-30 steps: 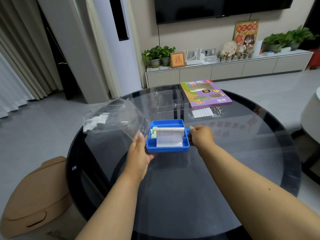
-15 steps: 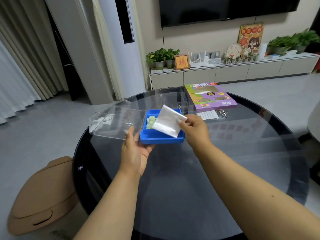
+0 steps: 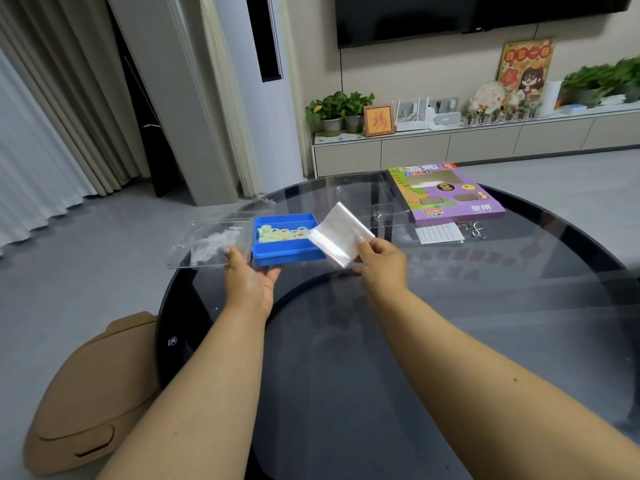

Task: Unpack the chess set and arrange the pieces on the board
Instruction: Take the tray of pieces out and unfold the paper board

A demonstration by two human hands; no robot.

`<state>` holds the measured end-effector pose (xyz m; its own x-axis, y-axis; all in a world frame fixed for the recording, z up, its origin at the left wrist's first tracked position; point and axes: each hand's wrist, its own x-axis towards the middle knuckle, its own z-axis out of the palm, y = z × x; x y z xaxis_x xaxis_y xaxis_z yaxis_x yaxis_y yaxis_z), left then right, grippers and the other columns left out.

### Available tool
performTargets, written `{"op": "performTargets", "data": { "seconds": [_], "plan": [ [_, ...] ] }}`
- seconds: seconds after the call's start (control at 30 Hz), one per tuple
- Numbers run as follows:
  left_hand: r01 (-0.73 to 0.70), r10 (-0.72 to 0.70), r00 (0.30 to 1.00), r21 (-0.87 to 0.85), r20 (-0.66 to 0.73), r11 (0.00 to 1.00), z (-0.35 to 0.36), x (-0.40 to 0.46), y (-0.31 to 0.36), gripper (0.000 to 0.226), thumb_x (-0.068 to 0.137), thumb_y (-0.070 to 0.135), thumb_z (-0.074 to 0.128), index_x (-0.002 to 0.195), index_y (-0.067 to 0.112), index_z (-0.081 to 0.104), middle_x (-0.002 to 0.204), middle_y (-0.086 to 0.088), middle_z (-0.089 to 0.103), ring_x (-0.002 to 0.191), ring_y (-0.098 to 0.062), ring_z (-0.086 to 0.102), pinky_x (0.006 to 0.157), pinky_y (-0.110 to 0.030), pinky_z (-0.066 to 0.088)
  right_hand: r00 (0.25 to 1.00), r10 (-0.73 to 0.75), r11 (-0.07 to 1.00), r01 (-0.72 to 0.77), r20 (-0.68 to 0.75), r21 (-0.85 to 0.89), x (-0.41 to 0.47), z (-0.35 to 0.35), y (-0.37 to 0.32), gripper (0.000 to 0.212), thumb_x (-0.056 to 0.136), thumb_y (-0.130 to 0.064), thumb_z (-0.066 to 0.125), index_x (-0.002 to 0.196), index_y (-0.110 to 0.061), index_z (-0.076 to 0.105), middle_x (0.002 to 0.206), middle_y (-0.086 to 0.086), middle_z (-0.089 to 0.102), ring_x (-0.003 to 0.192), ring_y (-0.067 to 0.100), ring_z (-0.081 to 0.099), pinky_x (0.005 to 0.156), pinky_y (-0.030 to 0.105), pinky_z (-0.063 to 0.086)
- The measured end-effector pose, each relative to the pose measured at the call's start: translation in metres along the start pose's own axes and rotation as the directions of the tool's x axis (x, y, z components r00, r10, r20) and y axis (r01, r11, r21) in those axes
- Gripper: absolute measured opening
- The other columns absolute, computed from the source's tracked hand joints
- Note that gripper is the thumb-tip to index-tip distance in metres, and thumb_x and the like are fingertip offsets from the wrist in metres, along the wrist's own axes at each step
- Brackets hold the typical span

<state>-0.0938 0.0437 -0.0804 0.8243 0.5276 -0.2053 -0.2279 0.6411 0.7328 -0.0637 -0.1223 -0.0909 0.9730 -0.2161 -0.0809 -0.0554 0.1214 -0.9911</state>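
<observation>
A blue plastic box holds several pale green round chess pieces with red and dark marks. My left hand supports the box from below at its near left corner, thumb against its clear hinged lid, which lies open to the left. My right hand pinches a folded white sheet by its near edge, holding it just right of the box and above the dark glass table.
A purple game carton lies at the table's far side, with a clear plastic tray to its left, a small white slip and metal rings in front. A tan bin stands on the floor at the left.
My right hand has lifted the white sheet out of the blue box and carried it to the right, uncovering the pieces. The lid has dropped flat to the left.
</observation>
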Motion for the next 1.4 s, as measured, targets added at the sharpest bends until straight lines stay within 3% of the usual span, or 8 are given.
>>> {"op": "performTargets", "data": {
  "seconds": [0.1,0.23,0.5,0.63,0.77,0.87,1.03,1.4],
  "plan": [
    [0.023,-0.023,0.999,0.022,-0.035,0.999,-0.003,0.011,-0.001,0.058,0.1,0.052,0.025,0.148,0.019,0.028,0.14,-0.01,0.048,0.117,-0.029,0.058,0.097,-0.054,0.046,0.999,0.047,0.999,-0.048,-0.003,-0.021,0.002,0.002,0.008,0.028,0.091,-0.021,0.06,0.064,-0.016,0.058,0.071,0.008,0.06,0.07,0.024,0.057,0.077,0.048,0.055],
    [0.079,-0.071,0.991,0.075,-0.115,0.994,-0.004,0.016,0.001,0.061,0.098,0.055,0.026,0.149,0.022,0.026,0.138,-0.013,0.05,0.118,-0.029,0.058,0.102,-0.053,0.043,0.998,0.066,0.997,-0.066,-0.006,-0.033,0.001,0.0,0.012,0.03,0.093,-0.021,0.059,0.063,-0.016,0.057,0.065,0.003,0.056,0.052,0.015,0.049,0.043,0.022,0.047],
    [0.176,-0.08,0.938,0.264,-0.338,0.948,0.004,0.008,0.022,0.055,0.099,0.053,0.031,0.145,0.022,0.035,0.143,-0.005,0.046,0.119,-0.029,0.056,0.106,-0.047,0.041,0.997,0.083,0.994,-0.083,-0.001,-0.068,-0.006,-0.003,0.004,0.022,0.092,-0.028,0.06,0.075,-0.015,0.063,0.074,0.0,0.06,0.077,0.022,0.055,0.077,0.042,0.055],
    [0.113,0.05,0.932,0.421,-0.358,0.9,0.007,-0.02,0.03,0.035,0.099,0.036,0.043,0.125,0.015,0.054,0.107,0.004,0.054,0.106,-0.023,0.056,0.09,-0.036,0.045,0.992,0.128,0.992,-0.128,0.011,-0.009,-0.016,-0.01,-0.006,0.023,0.093,-0.027,0.057,0.081,-0.01,0.064,0.073,0.002,0.055,0.075,0.02,0.052,0.067,0.036,0.054],
    [-0.359,0.269,0.932,0.727,0.243,0.585,0.01,-0.065,0.022,0.007,0.089,0.025,0.066,0.093,0.029,0.063,0.085,0.018,0.059,0.087,-0.012,0.058,0.074,-0.022,0.045,0.984,0.175,0.985,-0.175,0.023,-0.001,-0.026,-0.023,-0.019,0.021,0.092,-0.029,0.059,0.087,-0.01,0.064,0.078,0.005,0.059,0.067,0.02,0.054,0.055,0.029,0.05],
    [-0.682,0.087,0.728,0.704,0.68,0.197,0.008,-0.078,0.011,0.033,0.076,0.028,0.079,0.109,0.025,0.072,0.1,0.02,0.059,0.103,-0.005,0.05,0.092,-0.018,0.036,0.981,0.191,0.981,-0.19,0.024,-0.037,-0.029,-0.036,-0.023,0.023,0.089,-0.03,0.062,0.077,-0.011,0.065,0.086,0.012,0.064,0.073,0.03,0.061,0.065,0.039,0.057],
    [-0.816,0.028,0.569,0.568,0.822,-0.107,0.015,-0.091,0.004,0.014,0.082,0.024,0.074,0.095,0.021,0.077,0.095,0.01,0.069,0.098,-0.012,0.043,0.091,-0.025,0.035,0.985,0.172,0.981,-0.168,0.03,-0.098,-0.043,-0.056,-0.03,0.035,0.09,-0.028,0.061,0.06,-0.011,0.052,0.06,0.008,0.048,0.057,0.023,0.047,0.059,0.033,0.047],
    [-0.602,0.063,0.79,0.751,0.61,0.272,0.046,-0.125,0.038,0.014,0.089,0.024,0.067,0.075,0.023,0.067,0.074,0.004,0.067,0.062,-0.005,0.052,0.052,-0.006,0.039,0.918,-0.16,0.975,0.205,0.361,-0.089,-0.069,-0.112,-0.052,0.017,0.09,-0.022,0.061,0.105,-0.019,0.07,0.104,-0.001,0.068,0.091,0.008,0.062,0.071,0.015,0.048]
  ]
}}
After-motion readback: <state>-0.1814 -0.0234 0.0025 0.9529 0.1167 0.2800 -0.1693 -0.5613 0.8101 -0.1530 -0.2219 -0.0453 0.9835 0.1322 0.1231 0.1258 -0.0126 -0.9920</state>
